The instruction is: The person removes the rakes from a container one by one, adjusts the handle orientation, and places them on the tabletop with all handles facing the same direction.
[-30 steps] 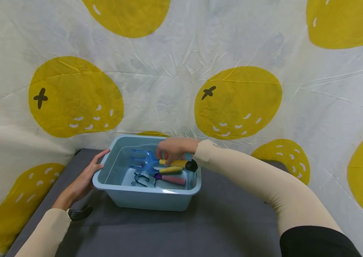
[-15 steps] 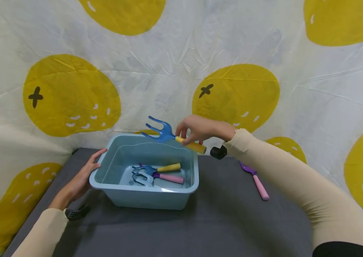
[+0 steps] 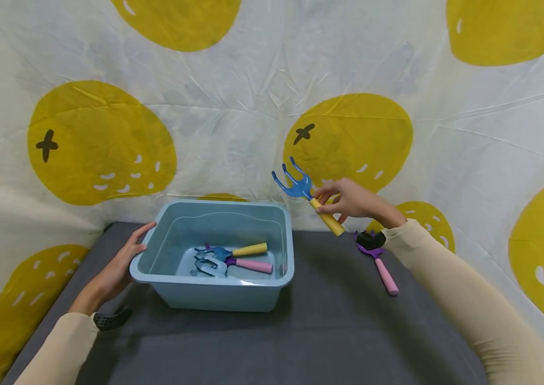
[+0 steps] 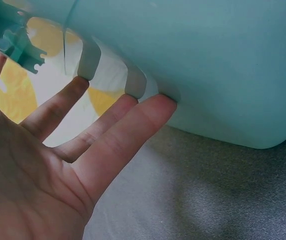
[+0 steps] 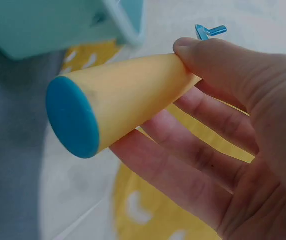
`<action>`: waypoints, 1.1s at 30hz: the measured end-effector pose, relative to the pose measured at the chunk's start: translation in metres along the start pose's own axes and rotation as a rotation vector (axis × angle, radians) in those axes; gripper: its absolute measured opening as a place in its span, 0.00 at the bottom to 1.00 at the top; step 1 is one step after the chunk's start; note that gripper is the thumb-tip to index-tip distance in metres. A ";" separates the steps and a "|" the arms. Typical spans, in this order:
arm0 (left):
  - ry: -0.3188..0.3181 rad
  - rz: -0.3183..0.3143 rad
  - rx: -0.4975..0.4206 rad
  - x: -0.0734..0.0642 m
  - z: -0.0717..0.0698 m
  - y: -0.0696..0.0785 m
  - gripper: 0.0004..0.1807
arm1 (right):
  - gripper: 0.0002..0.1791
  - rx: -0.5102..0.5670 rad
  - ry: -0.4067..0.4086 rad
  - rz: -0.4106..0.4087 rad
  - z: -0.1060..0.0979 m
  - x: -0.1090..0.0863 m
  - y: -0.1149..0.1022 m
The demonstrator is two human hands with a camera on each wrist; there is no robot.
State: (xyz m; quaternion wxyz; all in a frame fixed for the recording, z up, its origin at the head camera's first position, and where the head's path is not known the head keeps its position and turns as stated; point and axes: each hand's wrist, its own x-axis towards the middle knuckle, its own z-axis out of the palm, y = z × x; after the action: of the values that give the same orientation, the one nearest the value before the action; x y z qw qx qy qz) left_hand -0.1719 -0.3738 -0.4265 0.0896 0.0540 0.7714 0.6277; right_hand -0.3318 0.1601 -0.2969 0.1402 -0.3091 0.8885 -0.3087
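Note:
My right hand (image 3: 351,200) pinches the yellow handle of a blue three-pronged hand fork (image 3: 298,187) in the air, right of the basin. The prongs point up and to the left. In the right wrist view, thumb and fingers hold the handle (image 5: 128,95), whose butt end is blue. My left hand (image 3: 120,267) touches the left side of the light blue plastic basin (image 3: 219,297). The left wrist view shows its straight fingers (image 4: 125,135) against the outer wall. Inside the basin lie a yellow-handled blue tool (image 3: 250,249), a pink-handled purple tool (image 3: 253,266) and a pale blue pronged piece (image 3: 211,266).
On the dark grey tabletop (image 3: 320,342), right of the basin, lies a purple tool with a pink handle (image 3: 386,277); the black wrist camera (image 3: 370,240) partly covers its head. Behind the table hangs a white cloth (image 3: 233,133) printed with yellow fruit.
My right hand has lifted the blue hand fork out of the basin and carried it right, its prongs turning upward. The left hand has stayed at the basin.

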 end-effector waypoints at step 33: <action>-0.017 0.001 0.000 0.000 -0.002 -0.001 0.33 | 0.18 0.225 0.160 0.397 0.103 -0.075 0.165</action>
State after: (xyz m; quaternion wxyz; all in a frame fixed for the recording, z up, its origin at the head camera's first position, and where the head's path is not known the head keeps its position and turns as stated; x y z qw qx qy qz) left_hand -0.1727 -0.3753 -0.4269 0.0959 0.0598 0.7705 0.6274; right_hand -0.3045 0.2623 -0.4768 0.1606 -0.0854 0.9002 -0.3956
